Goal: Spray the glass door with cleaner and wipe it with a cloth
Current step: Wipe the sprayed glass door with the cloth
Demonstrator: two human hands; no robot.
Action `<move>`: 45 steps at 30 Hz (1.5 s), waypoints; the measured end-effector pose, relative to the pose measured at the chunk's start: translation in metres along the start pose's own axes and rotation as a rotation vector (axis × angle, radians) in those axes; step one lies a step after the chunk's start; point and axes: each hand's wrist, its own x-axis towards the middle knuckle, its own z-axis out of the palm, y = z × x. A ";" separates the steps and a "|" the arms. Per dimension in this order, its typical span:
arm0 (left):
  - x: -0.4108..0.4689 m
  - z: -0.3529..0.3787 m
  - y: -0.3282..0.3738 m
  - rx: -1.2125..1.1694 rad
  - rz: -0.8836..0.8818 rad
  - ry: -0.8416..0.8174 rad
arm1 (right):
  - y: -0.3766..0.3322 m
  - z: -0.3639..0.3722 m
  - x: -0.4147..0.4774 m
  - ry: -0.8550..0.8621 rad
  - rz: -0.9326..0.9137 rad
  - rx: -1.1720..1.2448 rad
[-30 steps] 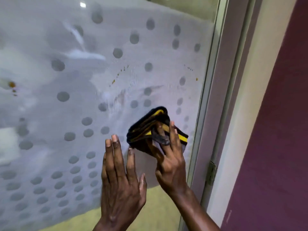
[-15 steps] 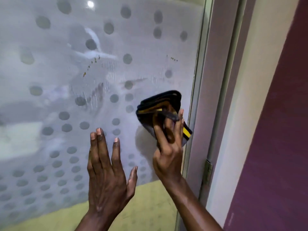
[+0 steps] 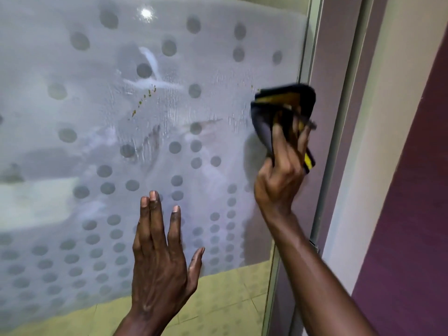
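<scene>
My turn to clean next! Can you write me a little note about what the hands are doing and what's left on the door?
Right hand: fingers shut on the folded black-and-yellow cloth, pressed to the glass door beside its right frame.
Left hand: open, empty, flat near the lower glass.
Done: cleaner is on; wet streaks run down the middle.
Left: wipe the streaks and the small yellow-brown specks left of the cloth. No spray bottle in view.

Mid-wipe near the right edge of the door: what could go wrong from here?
1. The cloth in the right hand is bunched at the door frame; fingers could knock it.
2. The left hand is spread flat at the glass door and may leave prints.
3. Yellowish specks sit left of the cloth and could be missed.
</scene>
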 end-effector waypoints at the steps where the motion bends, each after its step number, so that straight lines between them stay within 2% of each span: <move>1: 0.000 -0.001 -0.001 -0.003 -0.006 0.008 | -0.012 0.005 0.019 0.035 -0.026 0.028; 4: 0.002 -0.005 -0.004 0.000 -0.020 0.019 | -0.043 0.019 0.034 0.027 -0.168 0.034; 7: 0.002 -0.007 -0.009 0.018 -0.028 0.008 | -0.049 0.016 -0.002 -0.182 -0.431 -0.041; 9: 0.001 -0.008 -0.015 0.024 -0.036 0.013 | -0.035 0.004 -0.022 -0.292 -0.537 -0.134; 11: 0.003 -0.011 -0.025 0.030 -0.038 0.032 | -0.020 -0.008 -0.017 -0.269 -0.516 -0.186; 15: 0.005 -0.014 -0.038 0.056 -0.026 0.055 | -0.022 -0.004 0.053 -0.037 -0.150 -0.102; 17: 0.005 -0.014 -0.039 0.054 -0.016 0.052 | -0.041 0.008 0.078 0.017 -0.098 -0.054; 19: 0.005 -0.015 -0.037 0.049 -0.014 0.055 | -0.060 0.017 0.075 -0.004 -0.156 -0.049; 21: 0.006 -0.016 -0.034 0.038 -0.015 0.063 | -0.067 0.020 0.045 -0.092 -0.298 -0.043; 24: 0.006 -0.022 -0.036 0.024 -0.014 0.073 | -0.054 0.010 -0.011 -0.285 -0.513 -0.112; 26: 0.004 -0.029 -0.043 0.042 -0.033 0.082 | -0.038 -0.002 -0.030 -0.327 -0.542 -0.164; 28: 0.003 -0.036 -0.053 0.060 -0.051 0.103 | -0.028 -0.008 -0.022 -0.262 -0.430 -0.155; 31: 0.001 -0.044 -0.067 0.092 -0.057 0.118 | -0.041 0.002 0.029 -0.072 -0.098 -0.054; 33: -0.001 -0.048 -0.073 0.106 -0.060 0.111 | -0.062 0.016 0.058 -0.024 -0.001 -0.005; 35: -0.002 -0.050 -0.076 0.114 -0.070 0.099 | -0.084 0.029 0.062 -0.026 -0.055 0.034; 37: -0.004 -0.050 -0.078 0.113 -0.066 0.088 | -0.094 0.036 0.038 -0.064 -0.224 0.031; 41: -0.007 -0.056 -0.086 0.097 -0.066 0.105 | -0.078 0.026 -0.044 -0.333 -0.557 -0.108; 43: -0.008 -0.061 -0.095 0.103 -0.090 0.136 | -0.061 0.014 -0.061 -0.350 -0.551 -0.149; 45: -0.009 -0.066 -0.106 0.128 -0.112 0.149 | -0.051 0.011 -0.048 -0.262 -0.435 -0.132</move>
